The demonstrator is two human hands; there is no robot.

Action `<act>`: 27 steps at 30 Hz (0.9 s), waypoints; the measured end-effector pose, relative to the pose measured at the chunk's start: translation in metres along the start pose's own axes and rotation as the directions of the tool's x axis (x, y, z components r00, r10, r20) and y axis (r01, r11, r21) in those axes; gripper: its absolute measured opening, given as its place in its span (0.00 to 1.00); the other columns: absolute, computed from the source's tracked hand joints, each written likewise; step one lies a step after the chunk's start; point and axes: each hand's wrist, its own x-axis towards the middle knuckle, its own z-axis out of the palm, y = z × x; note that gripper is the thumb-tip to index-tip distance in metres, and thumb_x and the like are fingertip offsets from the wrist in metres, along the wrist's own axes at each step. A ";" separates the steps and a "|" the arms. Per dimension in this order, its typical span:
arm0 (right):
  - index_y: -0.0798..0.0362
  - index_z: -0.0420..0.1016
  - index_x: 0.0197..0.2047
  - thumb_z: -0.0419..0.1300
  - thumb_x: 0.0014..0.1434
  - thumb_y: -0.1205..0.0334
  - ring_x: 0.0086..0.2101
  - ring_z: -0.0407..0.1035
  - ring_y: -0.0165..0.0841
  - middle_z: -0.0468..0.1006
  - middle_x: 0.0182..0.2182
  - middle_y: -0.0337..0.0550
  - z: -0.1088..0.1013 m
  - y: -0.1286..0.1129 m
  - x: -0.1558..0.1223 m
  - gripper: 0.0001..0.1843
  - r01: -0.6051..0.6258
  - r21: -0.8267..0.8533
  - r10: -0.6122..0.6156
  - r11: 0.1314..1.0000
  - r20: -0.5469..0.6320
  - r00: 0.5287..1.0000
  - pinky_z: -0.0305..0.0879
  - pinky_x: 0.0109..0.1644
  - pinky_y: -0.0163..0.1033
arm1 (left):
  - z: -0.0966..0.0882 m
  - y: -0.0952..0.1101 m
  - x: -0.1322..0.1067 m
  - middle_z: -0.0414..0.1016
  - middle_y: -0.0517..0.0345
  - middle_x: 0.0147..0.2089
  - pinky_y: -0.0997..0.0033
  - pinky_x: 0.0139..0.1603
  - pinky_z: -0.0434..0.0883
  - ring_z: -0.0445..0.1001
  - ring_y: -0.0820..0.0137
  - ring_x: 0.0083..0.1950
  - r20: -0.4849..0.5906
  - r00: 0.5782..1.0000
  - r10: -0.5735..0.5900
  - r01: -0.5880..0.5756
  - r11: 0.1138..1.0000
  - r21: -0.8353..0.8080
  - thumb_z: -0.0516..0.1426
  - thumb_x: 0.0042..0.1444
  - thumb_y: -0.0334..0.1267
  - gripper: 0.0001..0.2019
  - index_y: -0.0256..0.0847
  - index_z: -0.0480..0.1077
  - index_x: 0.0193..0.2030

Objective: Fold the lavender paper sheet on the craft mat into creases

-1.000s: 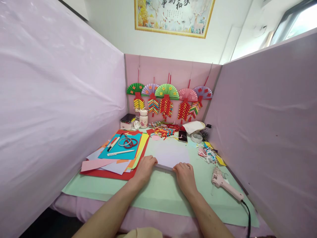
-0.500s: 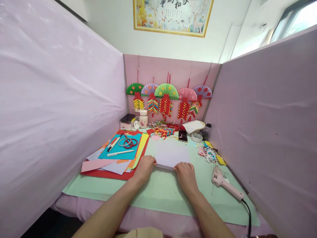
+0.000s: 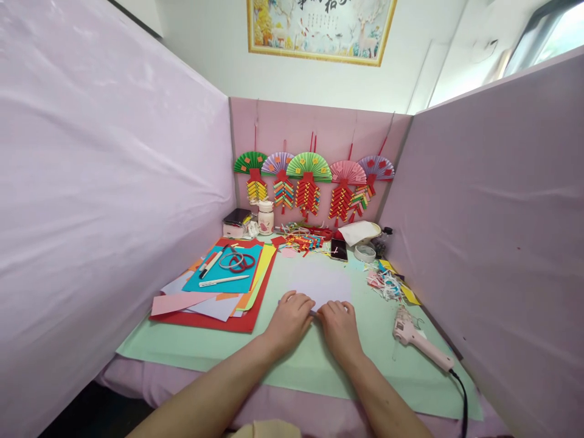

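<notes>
A sheet of pale lilac paper lies flat on the light green table cover, its near edge under my fingers. My left hand is closed on that near edge, its fingers bent over the paper near the middle. Close beside it, my right hand pinches the same edge a little to the right. Only a narrow gap parts the two hands. The fingertips and thumbs are mostly hidden behind the knuckles.
Left lies a stack of coloured paper with scissors and pens on top. A glue gun with a black cord rests at right, near paper scraps. Behind are a phone, tape roll and hanging paper fans.
My left hand has slid right along the paper's near edge, from its left corner to close beside my right hand. The right hand has barely moved.
</notes>
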 end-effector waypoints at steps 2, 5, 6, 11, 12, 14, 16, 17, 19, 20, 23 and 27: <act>0.52 0.72 0.32 0.54 0.65 0.67 0.36 0.65 0.32 0.74 0.30 0.39 0.001 -0.002 -0.001 0.10 0.020 -0.005 -0.020 1.000 -0.006 1.000 0.47 0.50 0.41 | 0.008 0.003 0.002 0.76 0.54 0.43 0.57 0.60 0.59 0.71 0.67 0.48 0.046 0.999 0.006 -0.007 1.000 0.023 0.53 0.61 0.30 0.08 0.41 0.70 0.45; 0.52 0.72 0.32 0.54 0.65 0.66 0.36 0.65 0.32 0.73 0.30 0.39 0.002 -0.004 -0.002 0.10 0.031 0.004 -0.031 1.000 -0.007 0.999 0.47 0.50 0.41 | 0.014 0.000 0.004 0.75 0.56 0.37 0.62 0.54 0.63 0.71 0.68 0.42 0.082 0.997 0.013 -0.018 0.998 0.060 0.52 0.62 0.31 0.07 0.39 0.71 0.38; 0.52 0.72 0.32 0.54 0.65 0.66 0.35 0.65 0.32 0.74 0.30 0.39 0.002 -0.004 -0.002 0.10 0.036 0.009 -0.036 0.999 -0.008 0.999 0.47 0.50 0.41 | 0.014 -0.001 0.004 0.75 0.56 0.36 0.63 0.52 0.64 0.71 0.68 0.42 0.083 0.996 0.008 -0.013 0.998 0.063 0.52 0.63 0.31 0.07 0.39 0.72 0.36; 0.51 0.72 0.31 0.54 0.66 0.63 0.34 0.64 0.31 0.74 0.29 0.38 -0.001 -0.002 0.000 0.11 0.045 0.024 -0.044 0.999 -0.030 0.999 0.46 0.50 0.41 | 0.012 -0.005 0.002 0.75 0.57 0.36 0.65 0.48 0.63 0.70 0.67 0.42 0.056 0.996 -0.063 0.062 0.998 0.025 0.53 0.62 0.31 0.08 0.41 0.73 0.35; 0.52 0.71 0.30 0.54 0.65 0.62 0.34 0.64 0.31 0.74 0.28 0.38 -0.003 -0.002 0.000 0.12 0.034 0.023 -0.033 0.999 -0.039 0.999 0.46 0.49 0.41 | 0.012 -0.005 0.002 0.75 0.57 0.36 0.65 0.48 0.63 0.70 0.67 0.42 0.051 0.996 -0.073 0.072 0.997 0.014 0.54 0.61 0.31 0.08 0.41 0.73 0.34; 0.52 0.70 0.27 0.56 0.65 0.59 0.33 0.64 0.31 0.73 0.27 0.38 -0.006 0.000 0.000 0.14 0.014 0.015 -0.013 1.000 -0.054 0.998 0.46 0.49 0.41 | 0.011 -0.005 0.002 0.75 0.57 0.36 0.65 0.47 0.62 0.70 0.67 0.42 0.041 0.996 -0.084 0.084 0.996 -0.004 0.55 0.60 0.30 0.07 0.41 0.73 0.34; 0.53 0.69 0.26 0.57 0.64 0.57 0.32 0.63 0.31 0.73 0.26 0.37 -0.008 0.002 0.001 0.15 0.007 0.008 -0.006 1.000 -0.060 0.998 0.47 0.48 0.41 | 0.011 -0.005 0.002 0.75 0.57 0.36 0.66 0.47 0.62 0.70 0.68 0.42 0.040 0.996 -0.084 0.085 0.996 -0.015 0.55 0.60 0.30 0.06 0.41 0.73 0.34; 0.53 0.69 0.26 0.58 0.64 0.57 0.31 0.63 0.31 0.73 0.26 0.37 -0.009 0.002 0.001 0.15 0.007 0.006 -0.007 1.000 -0.059 0.998 0.47 0.48 0.41 | 0.011 -0.005 0.002 0.75 0.57 0.36 0.66 0.47 0.62 0.70 0.68 0.42 0.042 0.995 -0.085 0.086 0.996 -0.017 0.55 0.60 0.30 0.06 0.41 0.73 0.34; 0.53 0.69 0.26 0.57 0.64 0.57 0.32 0.64 0.31 0.73 0.26 0.37 -0.009 0.002 0.001 0.15 0.011 0.001 -0.011 1.000 -0.054 0.999 0.47 0.47 0.41 | 0.010 -0.005 0.002 0.75 0.58 0.36 0.66 0.47 0.62 0.70 0.68 0.42 0.048 0.995 -0.091 0.092 0.996 -0.019 0.55 0.60 0.30 0.07 0.41 0.73 0.33; 0.53 0.70 0.26 0.57 0.64 0.58 0.32 0.64 0.31 0.74 0.26 0.38 -0.008 0.002 0.001 0.15 0.014 -0.004 -0.014 1.000 -0.048 0.999 0.47 0.48 0.41 | 0.010 -0.005 0.002 0.75 0.57 0.36 0.65 0.47 0.62 0.70 0.68 0.42 0.050 0.994 -0.094 0.095 0.995 -0.017 0.55 0.60 0.30 0.07 0.41 0.73 0.33; 0.52 0.71 0.29 0.54 0.66 0.62 0.34 0.65 0.31 0.75 0.28 0.38 -0.007 0.002 0.001 0.12 0.020 -0.016 -0.021 1.000 -0.025 0.999 0.46 0.48 0.41 | 0.010 -0.008 0.003 0.74 0.57 0.36 0.65 0.48 0.62 0.70 0.68 0.42 0.044 0.993 -0.110 0.110 0.994 -0.001 0.54 0.60 0.30 0.07 0.41 0.73 0.33; 0.50 0.73 0.33 0.55 0.65 0.67 0.36 0.66 0.31 0.75 0.30 0.37 -0.005 0.002 0.001 0.09 0.018 0.004 -0.018 1.000 -0.004 1.000 0.46 0.49 0.42 | 0.008 -0.010 0.003 0.74 0.56 0.36 0.63 0.48 0.62 0.70 0.66 0.42 0.046 0.991 -0.129 0.128 0.991 0.026 0.53 0.61 0.30 0.08 0.41 0.73 0.35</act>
